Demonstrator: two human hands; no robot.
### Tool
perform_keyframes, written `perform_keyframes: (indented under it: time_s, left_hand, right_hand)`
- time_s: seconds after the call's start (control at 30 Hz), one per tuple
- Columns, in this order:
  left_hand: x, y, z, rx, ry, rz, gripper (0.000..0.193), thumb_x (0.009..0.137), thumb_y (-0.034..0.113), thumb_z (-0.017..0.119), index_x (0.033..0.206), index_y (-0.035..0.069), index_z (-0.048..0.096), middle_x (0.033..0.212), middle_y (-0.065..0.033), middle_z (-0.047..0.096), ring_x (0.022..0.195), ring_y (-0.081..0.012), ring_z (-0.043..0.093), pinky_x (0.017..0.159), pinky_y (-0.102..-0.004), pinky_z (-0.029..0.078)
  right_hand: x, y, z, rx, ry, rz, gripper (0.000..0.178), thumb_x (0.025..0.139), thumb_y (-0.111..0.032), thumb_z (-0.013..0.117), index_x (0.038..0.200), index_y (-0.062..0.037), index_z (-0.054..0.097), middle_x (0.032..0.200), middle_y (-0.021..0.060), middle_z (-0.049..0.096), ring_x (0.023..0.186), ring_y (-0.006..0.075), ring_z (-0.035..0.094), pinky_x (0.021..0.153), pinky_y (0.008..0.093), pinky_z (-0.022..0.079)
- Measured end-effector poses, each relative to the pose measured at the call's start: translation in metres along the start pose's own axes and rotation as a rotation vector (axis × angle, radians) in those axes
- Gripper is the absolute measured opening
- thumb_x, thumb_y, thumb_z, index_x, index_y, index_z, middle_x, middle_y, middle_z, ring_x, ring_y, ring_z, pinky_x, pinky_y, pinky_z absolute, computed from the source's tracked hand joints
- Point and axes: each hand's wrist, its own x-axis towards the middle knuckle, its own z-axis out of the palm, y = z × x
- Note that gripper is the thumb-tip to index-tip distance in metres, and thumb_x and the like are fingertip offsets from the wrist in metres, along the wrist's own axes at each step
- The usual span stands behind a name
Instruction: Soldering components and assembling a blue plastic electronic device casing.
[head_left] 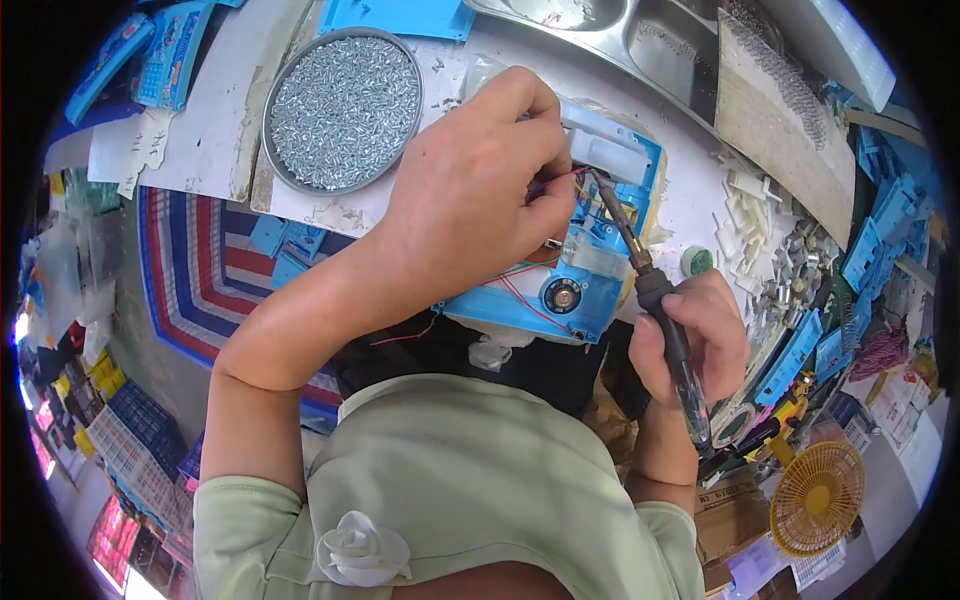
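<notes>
My right hand (715, 340) grips the dark handle of a soldering iron (655, 290), whose metal tip points up and left into an open blue plastic housing (515, 305). My left hand (480, 170) reaches over that housing with thumb and fingers pinched together. A thin red wire (580, 171) comes out at those fingertips, close to the iron's tip; whether the two touch, I cannot tell. Inside the housing sit a round black speaker (562, 295), a whitish plastic block (608, 155) and several loose wires. My left hand hides part of the housing.
A round metal dish (268, 135) full of small silvery pieces stands left of my left hand. Steel trays (600, 35) lie at the back. Right of the housing are a small green-topped round item (696, 261), white plastic pieces (745, 220) and metal parts (800, 265). A yellow fan (818, 498) is lower right.
</notes>
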Motion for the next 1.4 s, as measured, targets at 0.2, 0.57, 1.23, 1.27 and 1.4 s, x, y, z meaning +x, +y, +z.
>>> perform_keyframes:
  time_s: [0.2, 0.57, 1.23, 1.27, 1.4]
  left_hand:
    - [0.000, -0.004, 0.002, 0.028, 0.039, 0.066, 0.009, 0.076, 0.002, 0.075, 0.079, 0.001, 0.066, 0.093, -0.0079, 0.058, 0.073, -0.0224, 0.062, 0.063, -0.0321, 0.052]
    - [-0.001, -0.002, 0.003, -0.015, 0.051, 0.027, 0.010, 0.076, 0.001, 0.075, 0.079, 0.001, 0.065, 0.092, -0.0071, 0.058, 0.069, -0.0191, 0.062, 0.060, -0.0306, 0.051]
    - [0.002, -0.002, 0.006, 0.070, 0.096, 0.093, 0.013, 0.072, 0.001, 0.075, 0.078, 0.002, 0.064, 0.094, -0.0074, 0.058, 0.063, -0.0184, 0.060, 0.058, -0.0302, 0.051]
    - [0.002, -0.002, 0.006, 0.063, 0.081, 0.074, 0.013, 0.072, 0.001, 0.075, 0.077, 0.002, 0.064, 0.094, -0.0074, 0.059, 0.063, -0.0185, 0.061, 0.058, -0.0302, 0.051]
    - [0.001, 0.000, 0.005, 0.053, 0.056, 0.035, 0.013, 0.072, 0.001, 0.075, 0.077, 0.002, 0.063, 0.095, -0.0074, 0.059, 0.064, -0.0185, 0.062, 0.057, -0.0302, 0.052]
  right_hand:
    - [0.002, 0.001, 0.000, -0.024, -0.021, 0.012, 0.033, 0.077, -0.004, 0.083, 0.102, -0.0040, 0.062, 0.067, 0.0074, 0.060, 0.055, 0.0225, 0.053, 0.052, 0.0322, 0.042]
    - [0.009, -0.001, -0.007, -0.084, -0.087, -0.052, 0.033, 0.072, -0.001, 0.083, 0.099, -0.0059, 0.066, 0.067, 0.0072, 0.060, 0.057, 0.0237, 0.054, 0.054, 0.0326, 0.044]
    - [0.016, 0.010, -0.008, -0.001, -0.109, 0.012, 0.029, 0.075, -0.003, 0.081, 0.099, -0.0036, 0.066, 0.065, 0.0064, 0.059, 0.054, 0.0206, 0.052, 0.050, 0.0309, 0.040]
    - [0.016, 0.010, -0.008, 0.001, -0.107, 0.009, 0.029, 0.074, -0.003, 0.081, 0.099, -0.0036, 0.066, 0.065, 0.0064, 0.059, 0.054, 0.0207, 0.053, 0.050, 0.0309, 0.040]
    - [0.017, 0.011, -0.008, -0.005, -0.117, 0.007, 0.029, 0.074, -0.003, 0.081, 0.099, -0.0036, 0.066, 0.065, 0.0064, 0.059, 0.054, 0.0209, 0.053, 0.050, 0.0307, 0.040]
